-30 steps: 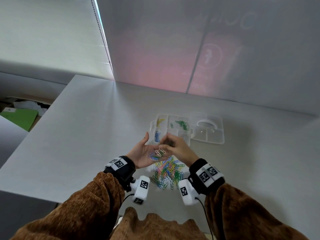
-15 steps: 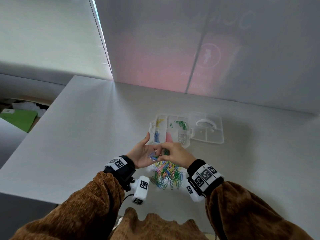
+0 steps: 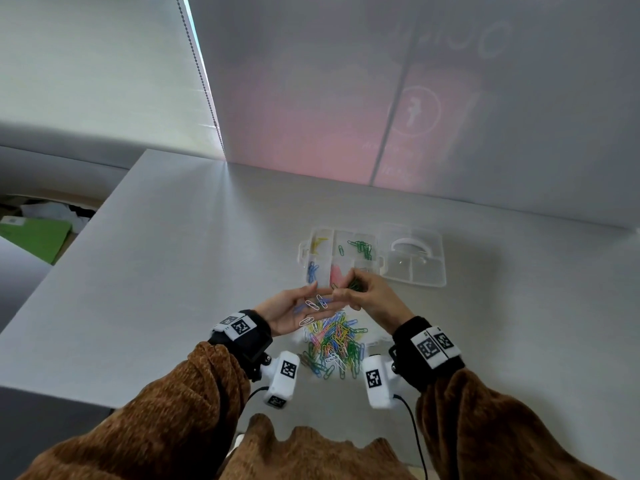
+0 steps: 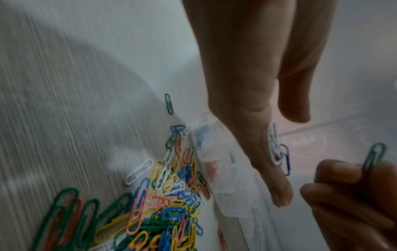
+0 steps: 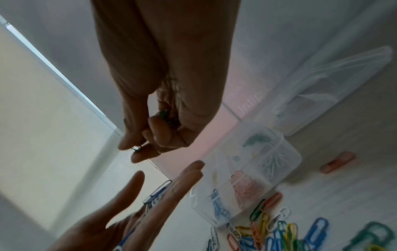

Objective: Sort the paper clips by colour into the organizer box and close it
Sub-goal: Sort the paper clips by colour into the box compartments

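My left hand [image 3: 294,306] lies flat, palm up, above the table, and carries a few white and blue paper clips [image 3: 317,304]. Just right of it, my right hand [image 3: 351,289] has its fingers curled round a small bunch of green paper clips [image 3: 355,284], also seen as green paper clips [image 5: 164,114] in the right wrist view. The clear organizer box [image 3: 341,237] sits beyond the hands with yellow, blue, green, pink and white clips in separate compartments. Its lid [image 3: 414,261] lies open to the right. A mixed pile of clips [image 3: 334,344] lies on the table under the hands.
The grey table [image 3: 173,289] ends at a left edge with green items [image 3: 31,237] lower down beyond it. A wall stands behind the box. One pink clip [image 5: 337,162] lies apart from the pile near the box.
My right hand has lifted off the left palm and drawn slightly right and toward the box, now holding green clips. The left hand stays flat with clips on it.
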The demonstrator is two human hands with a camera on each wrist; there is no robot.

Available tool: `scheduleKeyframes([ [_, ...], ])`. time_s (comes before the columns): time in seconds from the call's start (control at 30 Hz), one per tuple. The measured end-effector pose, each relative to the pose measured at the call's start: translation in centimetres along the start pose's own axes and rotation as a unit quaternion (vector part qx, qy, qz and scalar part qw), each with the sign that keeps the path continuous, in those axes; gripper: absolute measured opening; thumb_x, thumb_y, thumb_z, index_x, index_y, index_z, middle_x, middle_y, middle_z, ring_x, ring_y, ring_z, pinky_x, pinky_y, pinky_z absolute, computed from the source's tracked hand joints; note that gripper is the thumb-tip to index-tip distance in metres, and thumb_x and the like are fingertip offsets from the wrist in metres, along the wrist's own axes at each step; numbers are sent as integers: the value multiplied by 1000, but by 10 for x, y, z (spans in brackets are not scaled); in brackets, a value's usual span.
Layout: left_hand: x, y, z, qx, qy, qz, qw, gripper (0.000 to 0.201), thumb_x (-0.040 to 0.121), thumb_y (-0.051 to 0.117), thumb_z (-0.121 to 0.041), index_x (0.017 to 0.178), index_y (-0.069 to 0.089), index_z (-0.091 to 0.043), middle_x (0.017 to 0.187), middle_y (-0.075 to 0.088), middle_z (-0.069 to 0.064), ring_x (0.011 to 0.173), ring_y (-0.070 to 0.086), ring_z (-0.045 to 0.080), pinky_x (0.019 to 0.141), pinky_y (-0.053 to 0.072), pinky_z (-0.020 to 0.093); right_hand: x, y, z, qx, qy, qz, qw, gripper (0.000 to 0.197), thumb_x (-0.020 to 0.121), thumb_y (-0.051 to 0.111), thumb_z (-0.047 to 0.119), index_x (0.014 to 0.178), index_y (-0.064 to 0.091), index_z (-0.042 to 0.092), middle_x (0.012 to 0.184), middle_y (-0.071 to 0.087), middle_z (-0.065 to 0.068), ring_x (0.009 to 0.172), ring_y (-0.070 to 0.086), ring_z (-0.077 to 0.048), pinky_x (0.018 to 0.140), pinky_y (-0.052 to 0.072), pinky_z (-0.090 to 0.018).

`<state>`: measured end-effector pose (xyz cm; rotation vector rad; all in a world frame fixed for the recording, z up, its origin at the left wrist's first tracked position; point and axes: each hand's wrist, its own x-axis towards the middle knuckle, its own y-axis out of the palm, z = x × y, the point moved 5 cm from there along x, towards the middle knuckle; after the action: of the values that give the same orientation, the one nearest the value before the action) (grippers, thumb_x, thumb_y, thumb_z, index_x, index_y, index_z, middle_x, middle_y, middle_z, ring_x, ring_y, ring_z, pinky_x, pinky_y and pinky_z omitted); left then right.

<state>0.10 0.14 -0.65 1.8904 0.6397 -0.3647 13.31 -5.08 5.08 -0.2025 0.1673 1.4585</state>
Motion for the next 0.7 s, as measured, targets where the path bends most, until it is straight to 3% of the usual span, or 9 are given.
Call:
scheduleKeyframes([
  [0.07,1,-1,1,30,0,3,1000,42,92,42,-13,130,44,6,125,58,22,110,62,27,91,52,31,0,-3,-6,-10,14,-5,1000,12,81,65,0,79,57,8,63,58,7,49,45,0,50,36,-16],
  [0.13,2,-3,2,53,0,18,998,41,93,43,-7,132,43,5,134,50,23,116,58,29,99,46,35,-1,-1,-11,-33,26,5,999,11,82,64,1,92,62,5,77,61,-5,54,48,0,51,38,-14],
  [0.2,2,-4,3,50,-6,17,999,40,92,43,-4,130,45,5,133,51,24,114,59,30,101,43,38,-1,2,-17,-30,45,2,999,14,83,61,0,97,63,2,78,59,-7,55,48,-3,51,38,-15],
  [0.3,1,-1,2,38,-3,3,999,35,89,39,-4,119,54,5,116,62,24,101,66,29,95,47,37,-1,7,-22,8,69,-10,998,9,85,56,-3,88,58,5,65,53,-4,54,42,-12,48,37,-17],
  [0.4,0,0,1,14,1,-14,1000,34,88,38,-4,110,61,6,111,64,25,95,68,31,92,48,38,-1,11,-18,-16,67,-21,997,10,85,59,1,81,54,9,61,51,0,51,44,-9,45,36,-15],
  [0.5,2,-2,3,1,4,-20,1000,34,87,40,-4,107,64,8,118,60,26,97,67,32,94,47,42,0,15,-13,-103,35,-33,994,14,81,68,10,77,56,14,68,54,5,55,50,3,55,40,-13],
  [0.6,3,-1,3,2,5,-16,1000,34,87,40,-4,104,66,8,113,62,26,93,68,31,93,47,42,0,18,-12,-190,3,-53,980,20,76,73,13,71,55,21,70,55,8,66,51,-3,68,43,-19],
  [0.7,2,2,4,0,12,-14,1000,35,86,39,-5,100,69,6,104,67,23,88,69,28,89,50,39,-3,20,-11,-228,-7,-75,971,17,75,73,12,73,58,18,70,57,8,65,51,-1,62,39,-7],
])
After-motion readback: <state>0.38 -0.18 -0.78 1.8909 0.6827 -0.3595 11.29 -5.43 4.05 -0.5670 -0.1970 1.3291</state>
